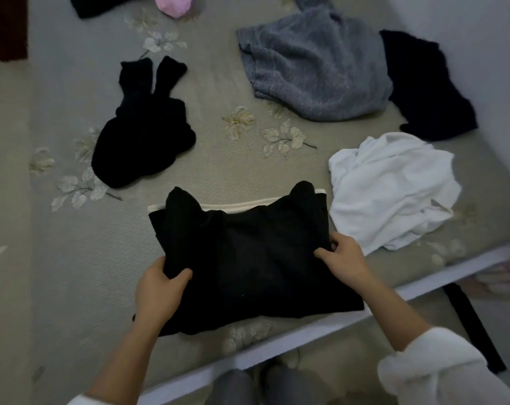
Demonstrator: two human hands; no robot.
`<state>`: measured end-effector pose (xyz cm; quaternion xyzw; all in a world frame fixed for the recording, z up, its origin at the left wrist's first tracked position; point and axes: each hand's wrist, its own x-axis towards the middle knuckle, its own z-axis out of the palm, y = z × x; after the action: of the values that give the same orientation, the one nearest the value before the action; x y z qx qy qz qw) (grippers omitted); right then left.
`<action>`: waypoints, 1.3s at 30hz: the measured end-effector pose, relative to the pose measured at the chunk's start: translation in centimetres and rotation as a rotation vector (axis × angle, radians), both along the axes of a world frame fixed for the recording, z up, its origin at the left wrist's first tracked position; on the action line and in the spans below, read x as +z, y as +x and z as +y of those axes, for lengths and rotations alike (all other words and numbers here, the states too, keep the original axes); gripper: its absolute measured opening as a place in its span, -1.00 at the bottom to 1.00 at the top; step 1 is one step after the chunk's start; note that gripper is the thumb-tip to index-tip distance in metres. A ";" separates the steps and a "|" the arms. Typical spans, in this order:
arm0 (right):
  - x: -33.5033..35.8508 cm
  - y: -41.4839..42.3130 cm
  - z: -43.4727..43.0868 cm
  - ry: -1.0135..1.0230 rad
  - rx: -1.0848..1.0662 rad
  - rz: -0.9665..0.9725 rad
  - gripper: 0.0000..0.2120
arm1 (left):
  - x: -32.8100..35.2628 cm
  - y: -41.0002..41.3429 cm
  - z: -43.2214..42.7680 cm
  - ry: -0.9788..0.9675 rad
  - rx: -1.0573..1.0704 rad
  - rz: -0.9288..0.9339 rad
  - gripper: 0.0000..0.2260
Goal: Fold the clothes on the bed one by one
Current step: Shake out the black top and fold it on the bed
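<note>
Black garment (247,258) at the front edge of the bed (218,159) looks soft, limp, probably light; left grip (160,287) and right grip (345,258) are clamped on its side edges, sensible holds.

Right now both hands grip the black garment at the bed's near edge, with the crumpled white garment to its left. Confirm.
No: the head view shows the crumpled white garment right of the black garment, not left. The left hand and right hand do grip it at the bed's near edge.
</note>
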<state>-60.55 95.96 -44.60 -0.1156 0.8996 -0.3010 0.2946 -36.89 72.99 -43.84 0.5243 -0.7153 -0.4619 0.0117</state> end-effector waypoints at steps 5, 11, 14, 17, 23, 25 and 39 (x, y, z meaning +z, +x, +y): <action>4.0 -1.4 8.1 -0.053 -0.177 -0.010 -0.74 | 3.2 -5.5 3.9 0.006 -0.153 0.045 -0.94; 8.3 -4.7 20.0 -0.110 -0.406 -0.007 -0.92 | 6.9 -14.9 11.9 -0.004 -0.418 0.093 -0.84; 9.4 -6.9 26.8 -0.153 -0.504 -0.011 -0.89 | 8.7 -19.8 17.2 0.011 -0.505 0.136 -0.80; 10.0 -9.6 33.5 -0.205 -0.540 -0.026 -0.91 | 9.5 -24.4 22.8 0.004 -0.570 0.144 -0.83; 11.1 -14.1 43.7 -0.235 -0.634 0.031 -0.84 | 10.7 -33.6 33.1 -0.085 -0.717 0.153 -0.82; 11.2 -15.7 45.8 -0.231 -0.651 0.052 -0.83 | 11.1 -36.5 35.4 -0.136 -0.759 0.161 -0.84; 7.2 -31.2 44.0 -0.143 -0.548 0.110 -0.84 | 10.9 -61.5 36.6 -0.372 -0.891 0.248 -0.92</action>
<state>-91.76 140.00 -37.35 0.0950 0.8885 -0.4251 0.1443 -98.35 109.55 -32.96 0.0977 -0.9333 -0.3454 -0.0083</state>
